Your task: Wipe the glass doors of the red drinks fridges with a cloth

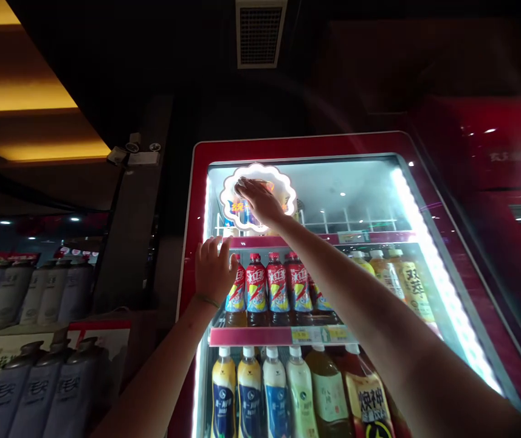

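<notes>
A glass-fronted drinks fridge (pixel 199 182) with a red frame rises in front of me. Upper left on its door is a scalloped decal (pixel 224 199) with a white border and orange characters. Across the middle of the decal lies my right hand (pixel 260 198), fingers stretched out and laid flat, covering part of the print. Lower and to the left, my left hand (pixel 214 267) is raised with fingers spread at the door's left edge; whether it touches the glass I cannot tell. Behind the glass, red-capped bottles (pixel 277 283) stand just right of it.
More drink bottles (pixel 248 389) fill the lower shelf, and yellowish bottles (pixel 413 286) stand at right. Grey pump bottles (pixel 32 383) are stacked at left. A dark pillar (pixel 139 201) stands behind them. A ceiling vent (pixel 260 33) is overhead. Another red unit (pixel 492 146) is at right.
</notes>
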Motion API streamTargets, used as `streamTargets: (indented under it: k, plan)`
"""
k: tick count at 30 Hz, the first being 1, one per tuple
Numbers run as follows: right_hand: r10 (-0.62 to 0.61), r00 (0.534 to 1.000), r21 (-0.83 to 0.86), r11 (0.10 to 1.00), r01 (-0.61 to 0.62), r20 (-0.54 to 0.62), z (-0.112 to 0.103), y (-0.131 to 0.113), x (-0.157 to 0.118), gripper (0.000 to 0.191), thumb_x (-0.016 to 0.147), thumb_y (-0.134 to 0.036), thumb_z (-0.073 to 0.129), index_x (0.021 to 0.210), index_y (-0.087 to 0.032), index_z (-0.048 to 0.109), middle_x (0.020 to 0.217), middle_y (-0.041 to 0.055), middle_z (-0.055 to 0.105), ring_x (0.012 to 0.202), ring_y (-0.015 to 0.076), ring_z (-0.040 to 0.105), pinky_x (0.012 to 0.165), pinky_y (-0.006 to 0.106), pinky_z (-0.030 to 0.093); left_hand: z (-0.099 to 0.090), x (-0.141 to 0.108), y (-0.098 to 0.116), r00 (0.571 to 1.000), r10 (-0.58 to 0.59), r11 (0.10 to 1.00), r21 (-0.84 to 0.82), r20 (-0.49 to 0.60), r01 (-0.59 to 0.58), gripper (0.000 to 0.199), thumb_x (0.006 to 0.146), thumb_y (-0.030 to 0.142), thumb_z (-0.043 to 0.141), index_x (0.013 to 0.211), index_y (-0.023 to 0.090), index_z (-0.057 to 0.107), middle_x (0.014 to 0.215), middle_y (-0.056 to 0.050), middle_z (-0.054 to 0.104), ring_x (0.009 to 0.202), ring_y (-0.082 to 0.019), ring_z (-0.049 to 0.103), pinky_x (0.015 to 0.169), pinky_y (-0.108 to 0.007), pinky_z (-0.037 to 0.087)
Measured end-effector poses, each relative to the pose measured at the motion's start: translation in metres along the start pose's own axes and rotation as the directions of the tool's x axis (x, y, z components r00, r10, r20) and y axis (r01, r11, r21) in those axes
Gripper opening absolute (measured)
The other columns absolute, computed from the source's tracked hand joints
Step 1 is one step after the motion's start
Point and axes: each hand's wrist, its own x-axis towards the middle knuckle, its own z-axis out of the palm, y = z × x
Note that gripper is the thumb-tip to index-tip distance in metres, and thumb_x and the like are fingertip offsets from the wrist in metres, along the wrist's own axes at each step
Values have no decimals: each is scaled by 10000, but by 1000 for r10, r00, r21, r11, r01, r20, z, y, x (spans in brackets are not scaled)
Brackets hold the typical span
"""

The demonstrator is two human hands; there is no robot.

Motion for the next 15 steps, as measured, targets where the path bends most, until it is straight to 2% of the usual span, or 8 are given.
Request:
streamTargets:
  k: [2,5,7,10,12,15]
  plan:
    - [-4,1000,-17,1000,4,11,-7,10,-6,649,1017,-96,347,1584,-362,515,1697,-80,452,1605,214,386,1359,511,343,8,15,13,1000,11,1000,-24,0,-11,439,1025,261,481,1444,214,601,1475,-166,619,1442,-361,525,1226,-627,413]
    - [67,997,-61,996,-69,-34,-19,25,-15,642,1020,-110,355,1596,-353,501,1692,-74,464,1613,228,369,1361,515,329,23,33,37,1000,10,997,-78,8,-10,440,1029,272,485,1450,216,602,1506,-158,604,1482,-363,491,1257,-635,382]
    - [17,1000,-77,997,-17,8,-27,34,-22,640,1027,-111,355,1600,-361,494,1694,-83,459,1617,215,358,1372,495,310,33,39,53,1000,-28,994,-108,7,28,439,1028,293,507,1451,223,597,1517,-160,593,1493,-368,483,1275,-667,345]
    - [14,1000,-80,997,-12,16,-38,48,-33,647,1028,-115,361,1608,-372,486,1696,-77,458,1607,242,378,1356,523,346,45,40,71,996,-91,989,-118,-15,88,469,1028,352,537,1470,199,577,1551,-189,558,1528,-391,445,1295,-703,287]
    - [66,997,-86,994,-69,-35,-44,58,-40,649,1036,-134,362,1637,-363,446,1692,-52,467,1603,263,384,1348,553,359,50,37,77,996,-81,992,-103,-32,77,504,1038,381,525,1495,170,562,1574,-209,537,1550,-393,423,1305,-681,284]
    - [22,1000,-108,994,-23,-5,-51,73,-50,648,1049,-158,367,1655,-383,404,1688,-69,471,1605,232,371,1356,529,353,51,33,79,999,-30,996,-88,-39,26,531,1058,393,481,1545,185,527,1603,-189,532,1561,-375,421,1312,-672,274]
